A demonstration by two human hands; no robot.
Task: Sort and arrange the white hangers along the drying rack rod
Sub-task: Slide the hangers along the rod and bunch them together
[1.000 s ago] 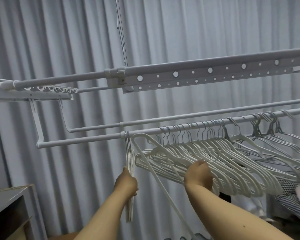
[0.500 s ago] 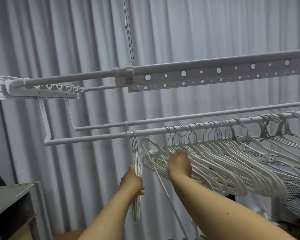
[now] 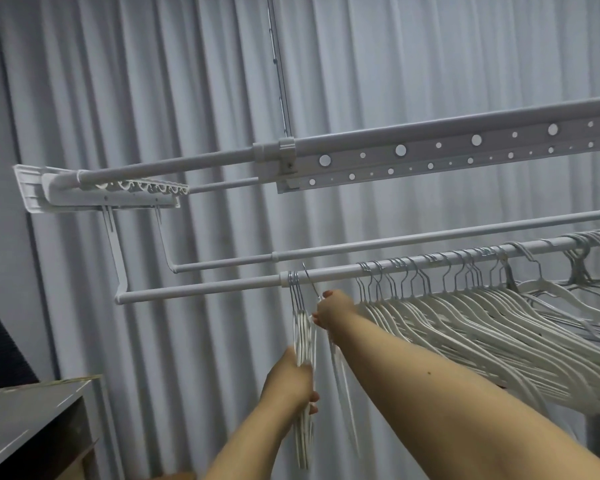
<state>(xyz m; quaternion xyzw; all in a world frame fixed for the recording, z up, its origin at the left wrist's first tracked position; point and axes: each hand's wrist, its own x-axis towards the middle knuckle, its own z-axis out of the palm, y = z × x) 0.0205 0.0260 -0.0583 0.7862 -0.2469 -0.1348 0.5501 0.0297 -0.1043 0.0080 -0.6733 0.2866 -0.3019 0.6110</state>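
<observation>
The near drying rack rod (image 3: pixel 201 288) runs from lower left to upper right. A small bundle of white hangers (image 3: pixel 301 323) hangs edge-on from it near the middle. My left hand (image 3: pixel 291 382) grips that bundle low down. My right hand (image 3: pixel 331 308) holds one white hanger (image 3: pixel 340 362) by its neck just right of the bundle, with its metal hook raised beside the rod. A long row of white hangers (image 3: pixel 465 317) fills the rod further right.
A second rod (image 3: pixel 395 245) runs behind the near one, and a perforated rail (image 3: pixel 430 157) sits above. Grey curtains hang behind everything. A grey cabinet top (image 3: pixel 25 417) is at the lower left. Thin wire hangers (image 3: pixel 589 265) crowd the far right.
My right hand drew one hanger out of the long row and carried it left and up to the bundle. My left hand kept its grip on the bundle. The camera turned leftward.
</observation>
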